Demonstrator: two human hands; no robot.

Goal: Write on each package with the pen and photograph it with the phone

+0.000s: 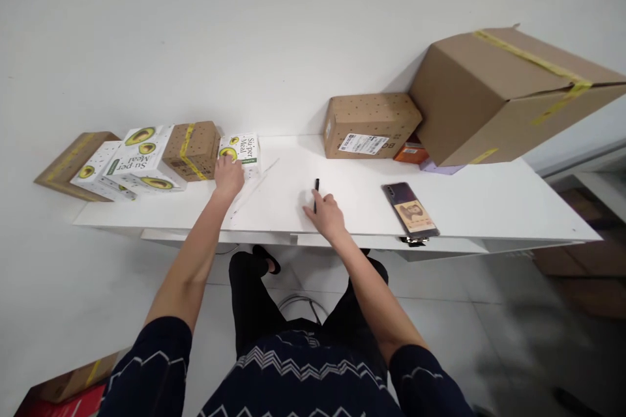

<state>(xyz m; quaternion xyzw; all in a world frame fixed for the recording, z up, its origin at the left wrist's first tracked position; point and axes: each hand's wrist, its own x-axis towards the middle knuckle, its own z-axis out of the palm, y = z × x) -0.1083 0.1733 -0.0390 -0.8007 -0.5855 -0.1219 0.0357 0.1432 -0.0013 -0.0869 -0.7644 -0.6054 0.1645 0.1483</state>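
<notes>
At the right end of a row of boxes, my left hand lies against a small white avocado-print box, its fingers bent at the box's left part. The box's lower left is hidden behind the hand. Left of it stand a brown carton with yellow tape and a larger white avocado-print box. Near the table's front edge, my right hand has a black pen between thumb and index finger. The pen points away from me, just above or on the tabletop.
The white table backs onto a wall. A labelled brown carton, a small orange box and a big taped cardboard box stand right. A phone lies near the front edge. Another brown carton ends the row at left.
</notes>
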